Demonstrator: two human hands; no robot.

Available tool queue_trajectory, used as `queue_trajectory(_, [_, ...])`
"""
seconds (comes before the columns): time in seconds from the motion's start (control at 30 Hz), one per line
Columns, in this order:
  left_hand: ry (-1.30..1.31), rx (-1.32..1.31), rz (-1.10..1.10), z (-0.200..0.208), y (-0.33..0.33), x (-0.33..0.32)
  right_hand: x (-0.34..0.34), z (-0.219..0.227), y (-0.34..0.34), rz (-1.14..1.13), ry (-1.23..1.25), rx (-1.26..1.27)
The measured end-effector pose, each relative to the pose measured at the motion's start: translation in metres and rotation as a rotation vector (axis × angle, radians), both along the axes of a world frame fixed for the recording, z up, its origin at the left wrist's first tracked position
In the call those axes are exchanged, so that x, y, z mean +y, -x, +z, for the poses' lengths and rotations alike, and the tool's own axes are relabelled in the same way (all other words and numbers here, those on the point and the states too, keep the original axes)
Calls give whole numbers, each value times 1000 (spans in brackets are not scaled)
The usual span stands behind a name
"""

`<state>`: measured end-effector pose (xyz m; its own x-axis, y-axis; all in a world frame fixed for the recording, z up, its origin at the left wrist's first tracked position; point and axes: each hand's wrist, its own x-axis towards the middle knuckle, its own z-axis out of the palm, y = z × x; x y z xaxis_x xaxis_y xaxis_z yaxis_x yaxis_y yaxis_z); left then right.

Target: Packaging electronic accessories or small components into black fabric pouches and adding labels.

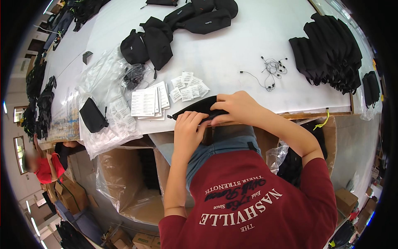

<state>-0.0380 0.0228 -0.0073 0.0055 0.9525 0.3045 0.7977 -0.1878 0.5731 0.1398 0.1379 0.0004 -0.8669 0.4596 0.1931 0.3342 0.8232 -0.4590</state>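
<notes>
Both of my hands grip one flat black pouch point(195, 108) at the near edge of the white table point(248, 50). My left hand point(188, 128) pinches its lower left part from below. Over the pouch's right end lies my right hand point(238, 108), fingers curled on it. Just beyond the pouch are stacks of white printed cards point(145, 101) and small white tags point(188, 88).
Black waist bags point(151, 41) lie at the table's far middle, a pile of black pouches point(331, 54) at the right, thin black cords point(271, 68) between. Clear plastic bags point(105, 103) cover the left. Lined cardboard boxes point(132, 182) stand below. A person in red point(43, 166) sits at left.
</notes>
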Motion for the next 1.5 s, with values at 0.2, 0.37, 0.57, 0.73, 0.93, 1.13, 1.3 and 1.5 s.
queue_trajectory(0.2, [37, -539, 262, -2, 40, 33, -3, -5, -12, 13, 99, -101])
queue_trajectory(0.37, [151, 22, 250, -30, 87, 54, -3, -7, -9, -5, 67, -74])
queue_trajectory(0.57, [86, 222, 185, -34, 90, 55, -2, -9, -9, -3, 26, 14])
queue_trajectory(0.73, [-53, -265, 361, -16, 65, 51, -2, -15, -8, -35, -11, 42])
queue_trajectory(0.93, [-85, 113, 36, 21, 22, 19, -3, -13, -6, -43, -12, 95])
queue_trajectory(1.13, [-237, -929, 645, -22, 8, -8, -18, 11, -2, -128, 120, 222])
queue_trajectory(1.3, [143, -1984, 134, -51, -7, -28, -36, 32, 11, -184, 249, 360])
queue_trajectory(1.5, [81, -1991, 402, -27, -17, -10, -50, 23, 24, -500, 508, 623])
